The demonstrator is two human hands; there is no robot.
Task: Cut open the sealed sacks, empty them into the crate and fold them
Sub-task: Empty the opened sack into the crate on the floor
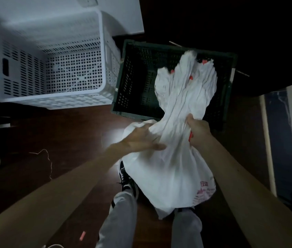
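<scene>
Sack (175, 167) mouth over crate (117, 104) rim | right grip (198, 129) clenches it | left grip (138, 140) pressing flat

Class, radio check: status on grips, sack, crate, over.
Both on sack: right grip holds it bunched, left grip blurred, hold unclear. Mouth over dark crate, red pieces showing. Nothing blocks it.

A white perforated basket (21, 74) stands at ten o'clock on the dark wooden floor (66, 126), its bottom showing through the open top. Behind it, at twelve o'clock, rises a pale wall (120, 13). A thin loose thread (46, 158) curls on the floor at eight o'clock, and a small pink scrap (82, 235) lies at seven. At six o'clock are grey trouser legs (122, 217) and a black-and-white sneaker (125, 178). A pale strip (268, 140) and a dark marbled panel (279, 131) run along three o'clock.
</scene>
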